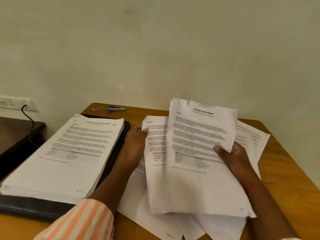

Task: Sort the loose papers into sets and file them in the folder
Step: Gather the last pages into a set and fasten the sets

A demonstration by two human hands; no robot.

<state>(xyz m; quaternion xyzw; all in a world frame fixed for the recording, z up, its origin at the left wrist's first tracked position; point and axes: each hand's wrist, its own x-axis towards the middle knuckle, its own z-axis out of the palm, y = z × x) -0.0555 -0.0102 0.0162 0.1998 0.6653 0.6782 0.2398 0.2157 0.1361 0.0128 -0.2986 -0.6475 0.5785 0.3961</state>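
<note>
A wooden bench point(285, 179) is set against a pale wall. At nine o'clock on it a black folder point(34, 207) is laid flat, and a thick stack point(69, 153) of printed pages is piled on it, the top page carrying a heading, paragraphs and a small table.

At the centre two sheets are held up above the bench. The Section 3 sheet point(155, 146) is pinched at its left edge by the left hand point(136, 144), with the thumb laid on the printed face, so this grip is clamped on the paper. The report sheet point(199, 132) (its heading appears to read "Sample Health Report", though the print is blurred) is held at its lower right by the right hand point(232, 157), thumb on top and fingers beneath; that grip too is closed on the paper. The right part of the Section 3 sheet is overlapped by the report sheet.

Beneath both, loose papers point(155, 222) are spread on the bench from two o'clock round to six o'clock, overlapping one another. A sleeve point(83, 220) striped in orange and white is seen on the left arm at seven o'clock.

At twelve o'clock, near the bench's far edge, a stapler point(116, 109) with a blue end is laid. Off the bench at ten o'clock a wall socket point(15, 103) is fixed, a dark cable point(30, 123) is hung from it, and a dark side table point(13, 134) is set below.
</note>
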